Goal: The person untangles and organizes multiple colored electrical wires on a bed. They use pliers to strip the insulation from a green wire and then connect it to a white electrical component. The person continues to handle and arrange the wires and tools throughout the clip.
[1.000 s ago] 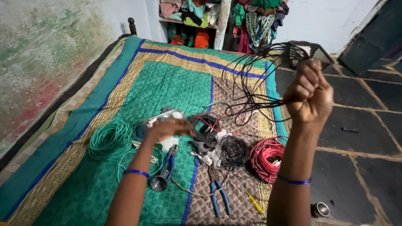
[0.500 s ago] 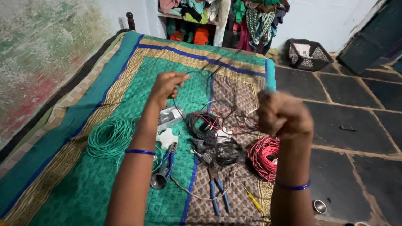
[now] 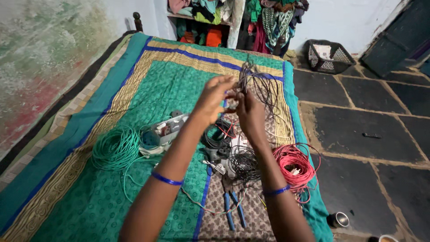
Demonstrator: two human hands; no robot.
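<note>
1. Head view looks down on two bare hands raised together over a green patterned bedspread (image 3: 134, 197).
2. Left hand (image 3: 214, 99) has its fingers curled and pinched on a bundle of thin black wire (image 3: 260, 87), at the bundle's near left side.
3. Right hand (image 3: 250, 114) sits just beside and slightly below the left one, its fingers closed on the same wire; how tightly it closes cannot be told, since the back of the hand faces the camera.
4. Black wire rises in loose loops above and beyond both hands, with strands trailing down to the right of the grip.
5. Below the grip, toward the person, lie a small coil of black wire (image 3: 244, 163) and blue-handled pliers (image 3: 233, 210).
6. Right of and below the grip lies a red wire coil (image 3: 293, 163).
7. Left of and below the grip lie a green wire coil (image 3: 115, 148) and a grey box of parts (image 3: 168, 129).
</note>
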